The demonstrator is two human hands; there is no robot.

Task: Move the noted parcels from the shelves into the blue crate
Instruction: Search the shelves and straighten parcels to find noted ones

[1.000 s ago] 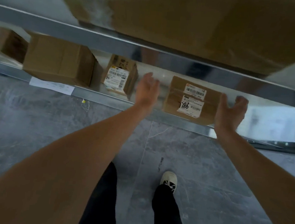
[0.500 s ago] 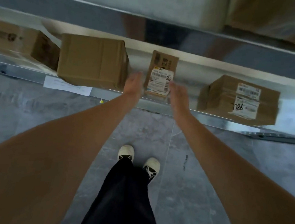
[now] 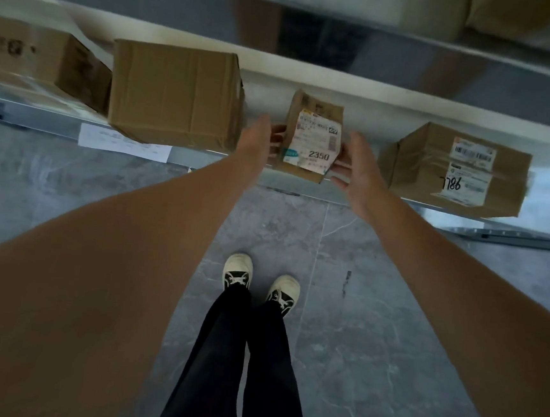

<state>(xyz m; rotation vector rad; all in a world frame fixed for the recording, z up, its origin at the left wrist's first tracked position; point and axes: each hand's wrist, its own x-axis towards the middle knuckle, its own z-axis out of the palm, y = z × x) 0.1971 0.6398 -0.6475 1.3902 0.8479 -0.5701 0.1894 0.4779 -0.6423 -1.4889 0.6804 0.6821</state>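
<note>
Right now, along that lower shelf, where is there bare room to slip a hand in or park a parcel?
The widest bare strip of white shelf lies between the small labelled cardboard parcel marked 2350 and the flat taped carton marked 7786; the right hand fills its front. The left hand fills the narrow slot beside the large plain cardboard box. Further left, boxes crowd together.

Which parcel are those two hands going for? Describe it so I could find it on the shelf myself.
Look at the low metal shelf above the grey floor, where cardboard boxes stand in a row. Between the large plain box and the flat box marked 7786 is the small parcel, with the left hand and right hand on either side. It is the smallest there, and its white label reads 2350.
</note>
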